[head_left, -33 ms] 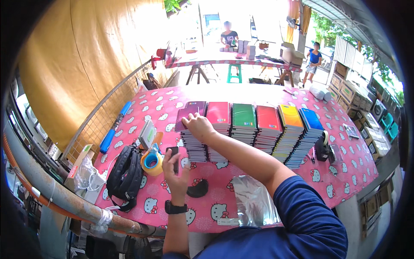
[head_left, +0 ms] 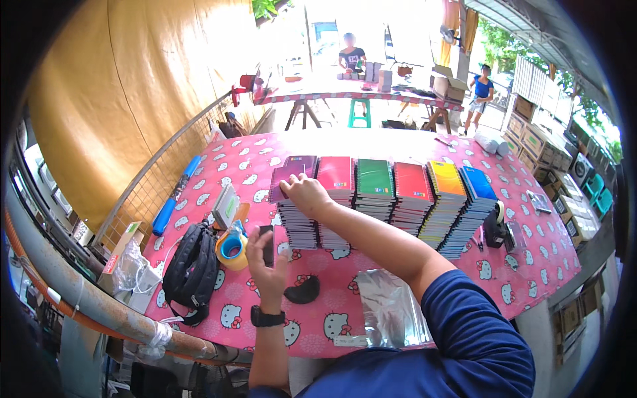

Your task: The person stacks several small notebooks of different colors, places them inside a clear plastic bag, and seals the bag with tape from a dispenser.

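— Where the yellow tarp [head_left: 126, 86] hangs, what's my table [head_left: 424, 275] like?
— Pink, cartoon-cat cloth. My right hand [head_left: 304, 194] rests fingers-down on the purple notebook stack [head_left: 292, 199]; my left hand [head_left: 265, 262] grips a dark phone [head_left: 267, 244]

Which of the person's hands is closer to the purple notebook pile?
The right hand. It rests on top of the purple notebook pile. The left hand is lower down, by the tape roll, apart from the pile.

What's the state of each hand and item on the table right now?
left hand: raised, holding a dark phone upright
right hand: resting on the purple notebook stack
notebook stacks: six, side by side, covers shut
tape dispenser: standing
black bag: lying slumped
clear plastic bag: lying flat
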### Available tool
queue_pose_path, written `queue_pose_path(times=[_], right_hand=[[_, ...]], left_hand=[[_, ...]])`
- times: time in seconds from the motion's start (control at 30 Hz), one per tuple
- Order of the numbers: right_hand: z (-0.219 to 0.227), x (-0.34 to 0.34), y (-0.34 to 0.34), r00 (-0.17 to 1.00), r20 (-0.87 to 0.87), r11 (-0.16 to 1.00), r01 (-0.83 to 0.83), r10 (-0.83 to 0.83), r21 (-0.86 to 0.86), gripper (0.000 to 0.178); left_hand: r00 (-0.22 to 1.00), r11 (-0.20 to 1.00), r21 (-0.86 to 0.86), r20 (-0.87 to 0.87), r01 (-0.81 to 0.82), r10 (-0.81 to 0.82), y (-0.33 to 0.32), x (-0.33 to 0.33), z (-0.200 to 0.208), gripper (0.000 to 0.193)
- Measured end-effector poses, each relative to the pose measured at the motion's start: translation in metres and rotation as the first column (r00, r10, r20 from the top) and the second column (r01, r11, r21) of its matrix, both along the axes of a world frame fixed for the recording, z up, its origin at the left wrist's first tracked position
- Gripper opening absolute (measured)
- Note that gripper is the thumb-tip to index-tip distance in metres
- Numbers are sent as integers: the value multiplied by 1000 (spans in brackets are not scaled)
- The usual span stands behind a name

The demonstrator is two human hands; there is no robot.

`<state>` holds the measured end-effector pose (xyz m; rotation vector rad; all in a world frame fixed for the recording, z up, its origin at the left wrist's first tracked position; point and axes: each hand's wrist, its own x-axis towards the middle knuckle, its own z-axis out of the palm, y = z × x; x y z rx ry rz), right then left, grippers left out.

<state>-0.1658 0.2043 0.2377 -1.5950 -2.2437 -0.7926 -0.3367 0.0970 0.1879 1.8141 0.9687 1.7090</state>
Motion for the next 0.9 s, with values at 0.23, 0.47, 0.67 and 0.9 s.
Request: queue_pose_path(times=[0.23,0.47,0.67,0.9], right_hand=[[44,-15,-83,884,-237,905,-424,403,-42,18],[73,49,-101,918,-388,903,-91,-88,-420,66],[1,80,-73,943,84,947,319,-322,45,33],[20,87,-74,984,-116,987,128,-139,-97,9]], left_hand=[[963,965,255,-240,-59,122,38,-28,46,84],[770,606,-536,137,587,-624,-16,-3,-37,45],[740,400,-720,231,567,-631,-103,83,-179,42],[804,565,-778,-137,274,-578,-120,83,-193,39]])
